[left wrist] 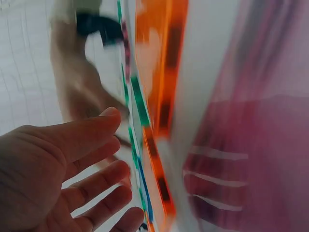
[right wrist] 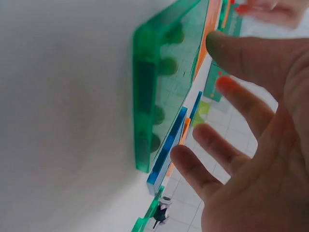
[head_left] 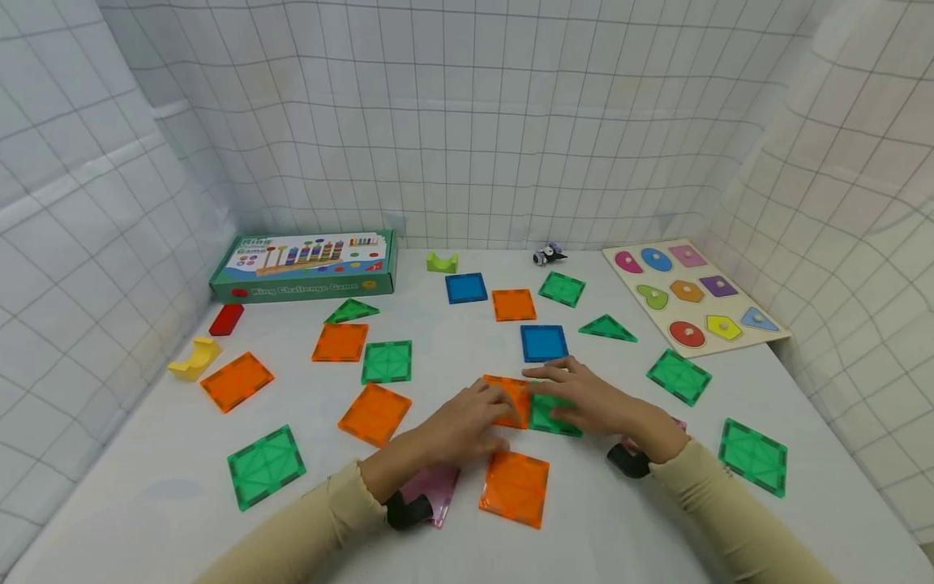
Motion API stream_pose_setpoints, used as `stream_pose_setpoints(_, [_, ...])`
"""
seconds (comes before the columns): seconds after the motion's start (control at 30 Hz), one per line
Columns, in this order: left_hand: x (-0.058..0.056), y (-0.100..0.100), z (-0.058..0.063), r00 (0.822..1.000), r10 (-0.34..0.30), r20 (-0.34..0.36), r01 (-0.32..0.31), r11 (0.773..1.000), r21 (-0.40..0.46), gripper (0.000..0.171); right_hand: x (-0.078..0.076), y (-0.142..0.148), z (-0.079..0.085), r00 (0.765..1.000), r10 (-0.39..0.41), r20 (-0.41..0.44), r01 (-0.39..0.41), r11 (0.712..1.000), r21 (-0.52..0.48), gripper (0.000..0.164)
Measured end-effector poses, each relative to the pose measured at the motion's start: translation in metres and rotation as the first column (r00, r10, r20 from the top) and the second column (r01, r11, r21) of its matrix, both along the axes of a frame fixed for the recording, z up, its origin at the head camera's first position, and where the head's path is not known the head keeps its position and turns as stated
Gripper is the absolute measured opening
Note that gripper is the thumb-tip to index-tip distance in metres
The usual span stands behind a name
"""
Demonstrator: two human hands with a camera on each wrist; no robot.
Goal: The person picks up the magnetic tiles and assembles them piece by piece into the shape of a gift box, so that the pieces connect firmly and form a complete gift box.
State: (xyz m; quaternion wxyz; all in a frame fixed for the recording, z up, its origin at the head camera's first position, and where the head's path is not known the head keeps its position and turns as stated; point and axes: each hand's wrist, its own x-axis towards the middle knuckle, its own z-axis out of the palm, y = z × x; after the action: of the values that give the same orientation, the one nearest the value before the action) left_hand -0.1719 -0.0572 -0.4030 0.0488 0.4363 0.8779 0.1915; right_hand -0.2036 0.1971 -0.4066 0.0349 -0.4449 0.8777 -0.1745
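Note:
Two translucent square tiles, one orange (head_left: 521, 397) and one green (head_left: 543, 415), lie edge to edge in the middle of the white table. My left hand (head_left: 467, 423) hovers over the orange one, its fingers loosely bent and holding nothing in the left wrist view. Above the green tile is my right hand (head_left: 594, 397), fingers spread and apart from the tile in the right wrist view. Nearer to me lies another orange square (head_left: 515, 489). A pink tile (head_left: 438, 493) is partly hidden under the left wrist, and a blue square (head_left: 543, 344) sits just beyond the right fingers.
Several green and orange tiles are scattered on both sides, including a green triangle (head_left: 609, 328). A green game box (head_left: 314, 285) stands at the back left, a wooden shape puzzle (head_left: 682, 280) at the right. Yellow (head_left: 195, 359) and red blocks (head_left: 226, 319) lie left.

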Motion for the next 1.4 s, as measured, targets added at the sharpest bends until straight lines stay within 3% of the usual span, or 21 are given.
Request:
stream_pose_setpoints(0.1, [0.021,0.0,-0.003,0.997,-0.078,-0.001,0.078,0.997,0.027,0.031,-0.008,-0.006,0.002,0.995,0.093,0.022,-0.094,0.994,0.054,0.05])
stream_pose_setpoints(0.17, [0.033,0.001,-0.006,0.994,-0.108,-0.002,0.108,0.994,0.011,0.034,-0.012,-0.01,0.003,0.993,0.111,0.032,-0.114,0.988,0.101,0.049])
stream_pose_setpoints(0.33, [0.047,-0.002,-0.014,0.993,-0.115,-0.038,0.114,0.993,-0.041,0.038,-0.013,-0.009,0.005,0.996,0.052,0.075,-0.065,0.982,0.177,0.046])
stream_pose_setpoints(0.43, [0.044,-0.009,-0.015,0.998,-0.054,-0.038,0.052,0.997,-0.048,0.038,-0.006,0.0,0.004,0.994,-0.034,0.099,0.017,0.986,0.169,0.045])
stream_pose_setpoints(0.53, [0.034,-0.017,-0.016,0.998,0.05,-0.037,-0.052,0.997,-0.059,0.039,0.006,0.011,0.0,0.986,-0.148,0.083,0.135,0.98,0.145,0.044])
stream_pose_setpoints(0.73, [0.003,-0.019,-0.016,0.972,0.228,-0.064,-0.23,0.973,-0.025,0.042,0.031,0.018,-0.013,0.928,-0.372,0.012,0.37,0.927,0.068,0.047])
stream_pose_setpoints(0.9, [-0.018,-0.008,-0.019,0.962,0.27,0.029,-0.271,0.961,0.045,0.04,0.043,0.008,-0.017,0.88,-0.471,0.054,0.473,0.881,-0.026,0.05])
stream_pose_setpoints(1.07, [-0.029,0.002,-0.024,0.96,0.259,0.107,-0.269,0.958,0.101,0.039,0.045,0.0,-0.018,0.845,-0.522,0.116,0.53,0.847,-0.044,0.053])
stream_pose_setpoints(1.17, [-0.029,0.003,-0.021,0.944,0.289,0.161,-0.31,0.943,0.122,0.039,0.045,0.0,-0.02,0.847,-0.513,0.137,0.525,0.848,-0.074,0.054])
stream_pose_setpoints(1.23, [-0.023,-0.004,-0.017,0.921,0.326,0.212,-0.36,0.921,0.148,0.037,0.044,0.004,-0.023,0.858,-0.492,0.147,0.507,0.856,-0.099,0.053])
stream_pose_setpoints(1.33, [-0.008,-0.025,-0.011,0.89,0.365,0.272,-0.425,0.881,0.209,0.033,0.043,0.015,-0.027,0.887,-0.436,0.153,0.456,0.88,-0.137,0.052])
stream_pose_setpoints(1.4, [0.005,-0.042,-0.012,0.891,0.37,0.264,-0.432,0.869,0.241,0.031,0.042,0.022,-0.029,0.9,-0.407,0.159,0.429,0.891,-0.149,0.051])
